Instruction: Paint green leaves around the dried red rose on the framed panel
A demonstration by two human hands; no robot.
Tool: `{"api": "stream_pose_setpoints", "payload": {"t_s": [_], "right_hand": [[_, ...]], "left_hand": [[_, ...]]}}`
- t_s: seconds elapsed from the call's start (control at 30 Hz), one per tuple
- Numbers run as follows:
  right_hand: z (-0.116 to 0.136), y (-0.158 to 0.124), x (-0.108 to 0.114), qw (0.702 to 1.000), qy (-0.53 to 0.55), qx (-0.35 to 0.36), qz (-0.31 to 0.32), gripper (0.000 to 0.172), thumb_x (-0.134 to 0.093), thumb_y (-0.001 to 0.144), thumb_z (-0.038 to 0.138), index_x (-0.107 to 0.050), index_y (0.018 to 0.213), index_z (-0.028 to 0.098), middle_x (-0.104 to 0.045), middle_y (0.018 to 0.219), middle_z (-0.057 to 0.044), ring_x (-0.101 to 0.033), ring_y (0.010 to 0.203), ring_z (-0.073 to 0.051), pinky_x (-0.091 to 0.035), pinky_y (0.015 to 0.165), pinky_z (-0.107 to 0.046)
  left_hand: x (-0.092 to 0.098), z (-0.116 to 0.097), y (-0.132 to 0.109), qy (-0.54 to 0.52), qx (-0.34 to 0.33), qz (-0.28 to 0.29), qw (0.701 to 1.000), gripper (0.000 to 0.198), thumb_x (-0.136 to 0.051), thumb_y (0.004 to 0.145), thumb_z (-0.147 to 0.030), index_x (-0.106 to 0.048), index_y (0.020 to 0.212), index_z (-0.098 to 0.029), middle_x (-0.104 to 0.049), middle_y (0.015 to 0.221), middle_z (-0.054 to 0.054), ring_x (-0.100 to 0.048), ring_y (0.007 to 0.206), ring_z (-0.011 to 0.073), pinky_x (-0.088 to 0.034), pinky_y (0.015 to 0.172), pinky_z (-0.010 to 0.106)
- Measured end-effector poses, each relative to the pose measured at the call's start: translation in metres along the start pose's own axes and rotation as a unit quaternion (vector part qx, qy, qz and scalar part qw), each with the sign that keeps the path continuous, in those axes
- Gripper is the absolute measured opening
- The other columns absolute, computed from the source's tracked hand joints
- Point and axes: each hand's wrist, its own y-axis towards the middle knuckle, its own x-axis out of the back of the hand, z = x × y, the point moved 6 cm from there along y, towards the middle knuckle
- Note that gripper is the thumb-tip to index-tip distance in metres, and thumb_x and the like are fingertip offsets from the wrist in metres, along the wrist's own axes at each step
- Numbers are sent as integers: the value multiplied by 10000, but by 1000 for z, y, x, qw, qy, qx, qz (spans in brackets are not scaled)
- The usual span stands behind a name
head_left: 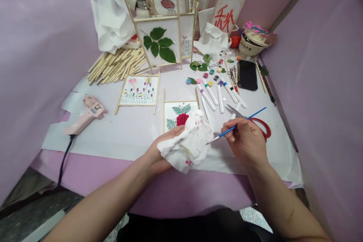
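A crumpled white tissue (187,145) with pink and yellow paint stains lies over my left hand (161,151), which supports it from below; most of those fingers are hidden under it. My right hand (246,140) pinches a thin blue paintbrush (229,130), its tip pointing left at the tissue's right edge. Just behind the tissue is a stick-framed picture (181,109) with a red rose and green leaf shapes, partly covered. Red-handled scissors (266,130) lie beneath and behind my right hand.
White markers (206,97), small paint pots (211,72) and a black phone (247,75) lie at the right. A pink glue gun (87,115) rests at the left, near a pile of wooden sticks (116,64). Framed panels (161,41) stand at the back.
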Motion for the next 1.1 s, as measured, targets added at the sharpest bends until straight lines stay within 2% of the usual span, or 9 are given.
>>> {"api": "stream_pose_setpoints", "payload": {"t_s": [0.23,0.37,0.43,0.57,0.67,0.77,0.83,0.93,1.1], "right_hand": [[-7,-4,-12,996,30,-55,69,492,-812,756,687,-799,758,195,-672,566,-23,-530,480,-102,-473,489,-261],[-13,-6,-11,994,10,-73,80,457,-806,788,652,-809,783,195,-712,613,-38,-565,507,-107,-478,500,-252],[-16,-7,-8,994,-9,-77,82,431,-790,822,624,-813,796,195,-742,662,-52,-585,529,-110,-489,520,-255],[-21,-7,-3,992,-47,-76,92,425,-727,886,606,-818,827,195,-764,706,-69,-624,571,-137,-505,546,-276],[-23,-7,-1,992,-60,-67,89,417,-721,892,599,-817,819,200,-765,711,-64,-625,574,-138,-507,552,-279],[-23,-6,1,993,-65,-54,81,396,-738,884,585,-816,798,206,-761,716,-53,-616,576,-129,-498,553,-268],[-22,-7,0,993,-65,-54,79,379,-745,883,571,-817,796,210,-761,723,-48,-617,583,-124,-499,559,-260],[-19,-8,-2,992,-73,-61,79,371,-749,883,560,-818,796,206,-758,718,-49,-626,591,-126,-510,567,-260],[-12,-10,-4,992,-102,-35,67,395,-765,856,574,-800,723,203,-710,630,-32,-589,524,-124,-466,507,-265]], "left_hand": [[-9,10,2,-24,32,44,998,262,-657,891,-238,-761,1098,-116,-809,1047,139,-741,1091,316,-555,959,422],[-8,13,1,-14,39,24,999,242,-648,889,-254,-785,1035,-118,-812,896,122,-767,971,298,-570,926,405],[-6,14,-1,-1,43,10,999,232,-648,890,-238,-798,1015,-112,-812,896,125,-768,935,281,-571,912,384],[-3,18,-5,29,77,-12,997,192,-703,866,-212,-817,983,-112,-813,969,139,-757,936,259,-564,887,346],[-3,19,-5,49,77,7,996,169,-797,798,-198,-820,947,-121,-810,932,123,-739,841,218,-553,814,301],[-4,22,-5,76,82,50,992,270,-885,742,-228,-815,984,-133,-805,906,102,-702,722,154,-531,707,246],[-2,24,-4,86,90,68,990,362,-924,707,-239,-805,1036,-145,-802,928,98,-709,737,150,-530,691,235],[1,24,-4,86,87,72,990,468,-967,644,-233,-784,1066,-151,-791,928,93,-724,779,167,-543,714,247],[1,23,-4,114,63,55,990,470,-981,620,-273,-765,1022,-161,-714,789,31,-667,678,136,-495,641,230]]}}
